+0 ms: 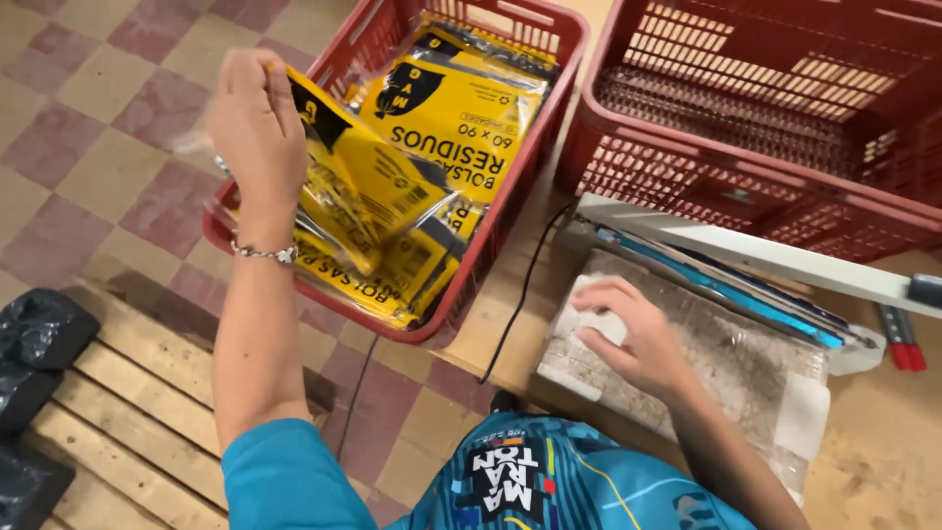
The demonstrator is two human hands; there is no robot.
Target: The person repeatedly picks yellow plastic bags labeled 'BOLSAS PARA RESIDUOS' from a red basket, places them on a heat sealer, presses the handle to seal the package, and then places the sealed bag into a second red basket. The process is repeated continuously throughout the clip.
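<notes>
My left hand [257, 132] is raised over a red plastic crate [496, 211] and grips a yellow and black packet of bags [363, 177] in clear wrap by its upper corner. The crate holds several more of the same yellow packets [451, 103]. My right hand [628, 334] rests flat with fingers spread on the grey base of a heat sealer [726, 353], whose long white arm [765, 257] is lifted above a blue strip.
A second, larger red crate [785, 118] stands at the upper right on the wooden bench [883, 461]. A black cable [520, 294] runs down from the sealer. A wooden pallet [128, 412] and black bags [39, 334] lie on the tiled floor at the left.
</notes>
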